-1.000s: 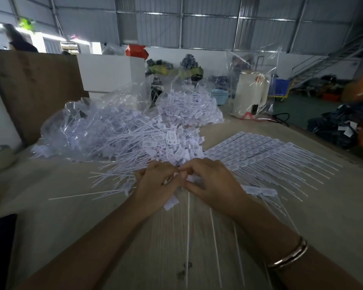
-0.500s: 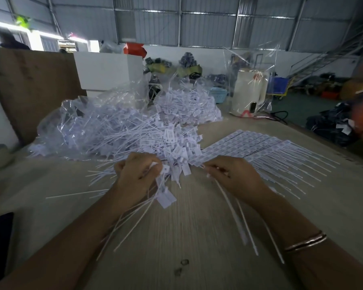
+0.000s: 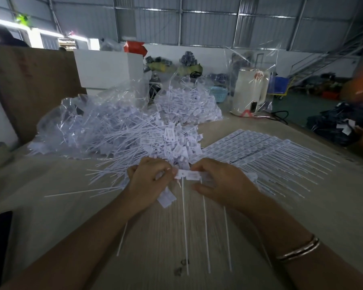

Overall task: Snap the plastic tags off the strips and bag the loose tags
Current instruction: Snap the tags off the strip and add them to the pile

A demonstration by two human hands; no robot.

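Both hands have closed back together since half a second ago, when they were apart. Now my left hand (image 3: 149, 181) and right hand (image 3: 222, 183) pinch opposite ends of one short strip (image 3: 190, 175) of tags held level between them — long axis running left to right, tails (image 3: 184, 227) hanging toward me. Left fingers also curl round loose tags (image 3: 166, 198). The joint I'd judge must snap sits between the thumbs, nearer the left. Fingertips behind the strip are hidden; the bag (image 3: 88, 122) lies beyond.
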